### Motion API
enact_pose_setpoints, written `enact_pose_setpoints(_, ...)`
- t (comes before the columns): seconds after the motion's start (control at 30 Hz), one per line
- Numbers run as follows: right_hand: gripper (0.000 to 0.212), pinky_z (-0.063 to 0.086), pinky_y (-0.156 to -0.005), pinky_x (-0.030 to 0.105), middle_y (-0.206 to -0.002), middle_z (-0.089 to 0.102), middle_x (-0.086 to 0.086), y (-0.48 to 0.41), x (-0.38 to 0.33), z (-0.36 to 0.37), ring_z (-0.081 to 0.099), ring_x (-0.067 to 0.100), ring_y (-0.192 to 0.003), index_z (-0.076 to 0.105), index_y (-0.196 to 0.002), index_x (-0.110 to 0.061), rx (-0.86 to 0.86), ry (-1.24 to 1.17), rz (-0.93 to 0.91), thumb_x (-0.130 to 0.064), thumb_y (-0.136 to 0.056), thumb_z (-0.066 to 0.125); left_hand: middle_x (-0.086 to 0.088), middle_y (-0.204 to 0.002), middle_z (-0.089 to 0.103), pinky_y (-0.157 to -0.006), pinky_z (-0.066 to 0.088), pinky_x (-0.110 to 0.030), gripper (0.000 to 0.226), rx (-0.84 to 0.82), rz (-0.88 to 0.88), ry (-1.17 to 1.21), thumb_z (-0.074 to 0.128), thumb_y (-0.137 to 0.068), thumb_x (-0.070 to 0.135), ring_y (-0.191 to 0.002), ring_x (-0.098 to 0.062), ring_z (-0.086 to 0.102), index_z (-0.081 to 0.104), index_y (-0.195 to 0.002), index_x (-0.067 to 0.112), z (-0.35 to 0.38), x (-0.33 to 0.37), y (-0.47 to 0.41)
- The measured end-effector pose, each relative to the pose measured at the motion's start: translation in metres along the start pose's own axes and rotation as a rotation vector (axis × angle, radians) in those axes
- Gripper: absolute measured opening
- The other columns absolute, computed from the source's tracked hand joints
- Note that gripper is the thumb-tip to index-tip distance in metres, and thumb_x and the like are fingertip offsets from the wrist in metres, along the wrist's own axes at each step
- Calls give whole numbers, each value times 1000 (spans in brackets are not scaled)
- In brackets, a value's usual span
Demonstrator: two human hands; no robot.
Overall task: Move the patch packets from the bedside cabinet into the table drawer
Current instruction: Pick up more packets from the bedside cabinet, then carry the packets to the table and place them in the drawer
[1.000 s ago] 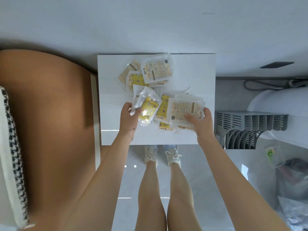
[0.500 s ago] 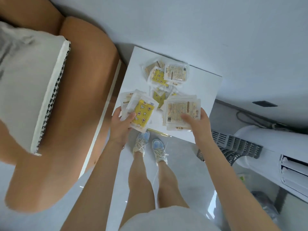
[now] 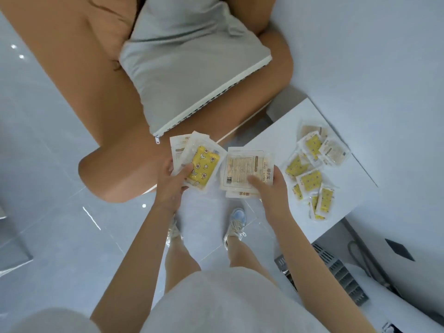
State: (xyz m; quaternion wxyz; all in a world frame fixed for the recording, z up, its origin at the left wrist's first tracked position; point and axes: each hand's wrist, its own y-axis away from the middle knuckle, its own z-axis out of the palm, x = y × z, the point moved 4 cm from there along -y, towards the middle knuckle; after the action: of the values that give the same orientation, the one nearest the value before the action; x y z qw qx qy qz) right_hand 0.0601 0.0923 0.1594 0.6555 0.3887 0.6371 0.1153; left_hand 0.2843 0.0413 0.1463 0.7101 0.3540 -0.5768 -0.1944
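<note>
Room for moving lay on the left and near sides, where the glossy pale floor spread wide past the tan bed frame. That frame's rounded corner sat just left of our left hand, and a grey zipped pillow lay on it farther off. On the right, the white bedside cabinet turned its near left edge toward us. A grey louvred unit stood on the floor near its near side.

The white patch packets carried a panel of fine print too small to read. Beside it ran letters that looked like "HAND" and larger characters we could not make out. The yellow patch packet bore moons, stars and flowers.

Both our forearms reached forward from the near side. Our left hand gripped a small fan of packets above the floor, thumb pressed on the yellow patch packet and fingers curled beneath. Our right hand pinched the white patch packets as a stack, thumb on top, at the cabinet's near left edge. The loose patch packets lay in a heap on the cabinet top, to the right of our right hand.
</note>
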Motion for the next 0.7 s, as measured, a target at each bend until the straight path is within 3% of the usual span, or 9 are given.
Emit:
enact_pose_setpoints(0.1,29,56,-80,31,-98,69,-2,12,-4,73,67,17,-92,58,-103,-15,-70,99,-34,-4,-80,71,-1,-112,67,-72,59,-34,33,39,44,53,65,-85,4,-91,-17,70,54,-113,20,-62,23,-6)
enact_pose_setpoints(0.2,33,57,-77,26,-96,68,-6,29,-3,150,68,10,-88,57,-107,-14,-144,133,-53,-2,-80,71,1,-113,66,-78,58,-39,34,101,92,118,64,-86,5,-99,-22,68,54,-112,25,-135,44,-9)
enact_pose_setpoints(0.33,37,58,-79,28,-104,69,4,54,5,246,68,18,-94,56,-113,-5,-228,168,-45,-1,-80,71,-3,-115,65,-69,59,-33,41,206,138,156,64,-87,5,-96,-22,69,47,-122,17,-245,63,-6)
enact_pose_setpoints(0.43,42,58,-82,30,-110,69,9,74,14,314,68,22,-100,56,-118,-7,-285,221,-43,-2,-80,72,-3,-114,64,-73,59,-32,41,267,125,193,64,-87,5,-95,-21,69,46,-122,18,-323,68,1)
enact_pose_setpoints(0.7,36,56,-66,21,-101,69,-2,116,32,453,68,13,-89,57,-111,-14,-402,308,-35,-3,-80,72,-4,-106,63,-69,59,-30,37,428,101,325,58,-89,-1,-89,-19,68,44,-118,17,-486,67,12)
